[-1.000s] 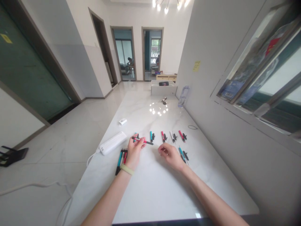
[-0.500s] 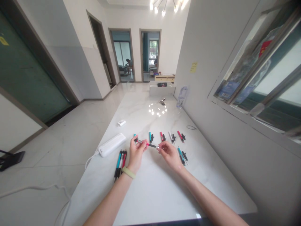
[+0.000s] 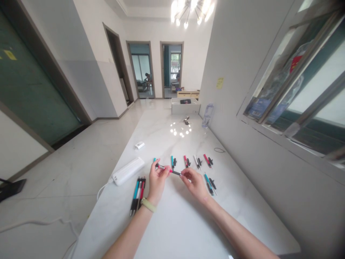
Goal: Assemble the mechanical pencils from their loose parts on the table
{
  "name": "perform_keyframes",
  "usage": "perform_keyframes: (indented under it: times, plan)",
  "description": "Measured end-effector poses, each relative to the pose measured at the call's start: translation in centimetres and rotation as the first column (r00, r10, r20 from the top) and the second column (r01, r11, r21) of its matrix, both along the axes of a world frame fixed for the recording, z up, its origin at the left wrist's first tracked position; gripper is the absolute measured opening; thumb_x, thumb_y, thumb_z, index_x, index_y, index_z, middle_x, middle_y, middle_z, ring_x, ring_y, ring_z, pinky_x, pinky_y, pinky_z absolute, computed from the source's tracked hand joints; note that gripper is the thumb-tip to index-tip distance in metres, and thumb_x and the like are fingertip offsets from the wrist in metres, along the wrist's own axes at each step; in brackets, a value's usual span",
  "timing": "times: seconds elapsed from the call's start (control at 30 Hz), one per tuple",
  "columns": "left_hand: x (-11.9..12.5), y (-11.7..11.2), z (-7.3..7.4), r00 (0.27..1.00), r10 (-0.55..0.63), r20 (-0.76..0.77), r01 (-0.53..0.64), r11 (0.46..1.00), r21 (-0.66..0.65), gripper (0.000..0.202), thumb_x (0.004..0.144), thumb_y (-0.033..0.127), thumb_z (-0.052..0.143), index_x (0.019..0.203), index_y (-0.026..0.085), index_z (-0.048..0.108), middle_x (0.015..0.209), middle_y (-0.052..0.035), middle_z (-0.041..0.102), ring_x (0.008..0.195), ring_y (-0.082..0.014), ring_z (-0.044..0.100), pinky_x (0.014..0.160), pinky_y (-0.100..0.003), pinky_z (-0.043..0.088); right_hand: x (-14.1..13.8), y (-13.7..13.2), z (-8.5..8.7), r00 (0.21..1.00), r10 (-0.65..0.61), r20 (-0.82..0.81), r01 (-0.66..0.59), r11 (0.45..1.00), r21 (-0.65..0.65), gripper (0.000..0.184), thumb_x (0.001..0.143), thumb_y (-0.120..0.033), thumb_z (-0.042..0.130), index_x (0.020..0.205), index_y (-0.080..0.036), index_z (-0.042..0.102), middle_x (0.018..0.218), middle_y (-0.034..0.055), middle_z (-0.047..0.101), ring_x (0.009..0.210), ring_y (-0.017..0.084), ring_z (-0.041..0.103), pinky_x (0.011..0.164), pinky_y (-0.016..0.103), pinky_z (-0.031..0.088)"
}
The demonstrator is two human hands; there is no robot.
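Observation:
My left hand [image 3: 158,176], with a pale green band on its wrist, is closed round a red ballpoint pen [image 3: 170,170] with a black grip. The pen lies slanted above the table. At the pen's front end, my right hand [image 3: 194,181] pinches its small silver tip, mostly hidden by the fingers. Beyond my hands several pens lie in parts in a row, among them a teal barrel [image 3: 172,160], a white barrel [image 3: 196,160] and a red barrel [image 3: 206,158], with black pieces beside them. Another teal barrel [image 3: 208,181] lies right of my right hand.
Whole pens [image 3: 138,194] lie side by side left of my left wrist. A white power strip [image 3: 129,171] and a small white adapter [image 3: 139,145] are at the table's left edge. Keys [image 3: 185,121], a clear bottle [image 3: 207,116] and a white box [image 3: 185,108] stand farther back.
The view has tilted up a little, so the table things appear lower. Both hands stay on the pen, and the right fingers remain at its tip.

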State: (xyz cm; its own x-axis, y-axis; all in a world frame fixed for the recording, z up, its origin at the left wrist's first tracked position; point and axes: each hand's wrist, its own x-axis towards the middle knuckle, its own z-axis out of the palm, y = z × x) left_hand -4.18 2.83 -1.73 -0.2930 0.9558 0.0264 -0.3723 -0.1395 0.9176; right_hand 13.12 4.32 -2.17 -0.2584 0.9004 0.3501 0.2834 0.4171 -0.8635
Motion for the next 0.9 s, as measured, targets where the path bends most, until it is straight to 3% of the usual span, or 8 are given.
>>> perform_keyframes:
  times: [0.27,0.4,0.67,0.9]
  plan:
    - [0.0,0.0,0.1,0.999,-0.018,0.027,0.018,1.0,0.023,0.065,0.078,0.029,0.074,0.132,0.02,0.039,0.093,-0.0077,0.07,0.09,-0.0194,0.069,0.091,-0.042,0.053,0.1,-0.1,-0.1,0.997,0.08,0.012,-0.079,0.992,-0.095,0.017,0.096,-0.034,0.045,0.094,-0.02,0.056,0.073,0.0015,0.063,0.066,0.016,0.06,0.063,0.027,0.047]
    - [-0.2,-0.1,0.2,0.999,-0.014,0.03,0.013,1.0,0.008,0.066,0.077,0.03,0.075,0.132,0.021,0.039,0.094,-0.008,0.07,0.092,-0.0209,0.07,0.091,-0.041,0.053,0.1,-0.3,0.1,0.993,0.083,0.081,-0.079,0.995,-0.055,0.016,0.093,-0.035,0.052,0.1,-0.021,0.055,0.08,0.0022,0.063,0.069,0.017,0.059,0.063,0.027,0.046]
    - [-0.1,-0.1,0.3,0.998,-0.029,0.051,0.028,1.0,0.011,0.066,0.076,0.03,0.075,0.131,0.02,0.04,0.093,-0.0076,0.07,0.091,-0.0204,0.07,0.091,-0.043,0.053,0.3,-0.2,0.4,0.978,0.041,0.206,-0.038,0.999,-0.019,0.025,0.098,-0.037,0.043,0.085,-0.02,0.056,0.073,0.0017,0.06,0.064,0.015,0.054,0.06,0.026,0.041]
    - [-0.1,-0.2,0.6,0.998,-0.036,0.049,0.036,0.999,0.014,0.069,0.075,0.03,0.076,0.132,0.02,0.039,0.093,-0.0079,0.07,0.09,-0.0213,0.07,0.091,-0.045,0.052,0.4,-0.4,0.9,0.969,0.056,0.24,-0.058,0.998,0.002,0.028,0.099,-0.039,0.041,0.083,-0.019,0.053,0.071,0.0003,0.057,0.063,0.015,0.051,0.06,0.026,0.039]
